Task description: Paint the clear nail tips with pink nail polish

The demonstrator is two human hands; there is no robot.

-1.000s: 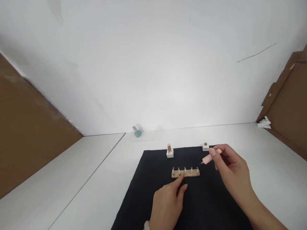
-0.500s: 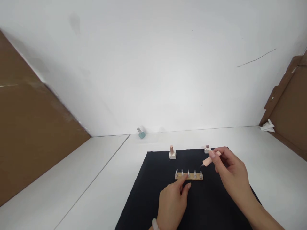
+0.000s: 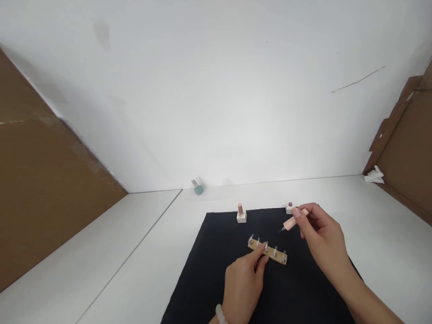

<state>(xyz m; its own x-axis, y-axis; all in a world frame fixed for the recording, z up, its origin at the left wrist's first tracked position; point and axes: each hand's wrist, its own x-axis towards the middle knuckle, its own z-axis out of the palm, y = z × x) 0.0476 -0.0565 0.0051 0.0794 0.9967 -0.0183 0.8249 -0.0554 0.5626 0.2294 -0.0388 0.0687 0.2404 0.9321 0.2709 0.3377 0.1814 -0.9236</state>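
Note:
My left hand [image 3: 245,281] pinches the near edge of a small wooden nail-tip stand [image 3: 270,253] at its middle. Several clear nail tips stand up in a row along the strip, which slants down to the right on a black cloth [image 3: 216,265]. Between the thumb and fingers of my right hand [image 3: 322,234] is a pink-handled nail polish brush [image 3: 292,222], its dark bristles pointing down and left, above the cloth and apart from the stand. Just behind that hand sits an uncapped white polish bottle [image 3: 289,208], partly hidden by the fingers.
A capped polish bottle [image 3: 241,214] stands at the cloth's far edge. Farther back, a teal polish bottle [image 3: 198,189] leans near the white wall. Crumpled white tissue [image 3: 374,175] lies in the right corner. Brown cardboard panels [image 3: 50,180] flank both sides of the white table.
The nail-tip stand has turned in my left hand, its right end swinging toward me. My right hand with the brush has shifted slightly left.

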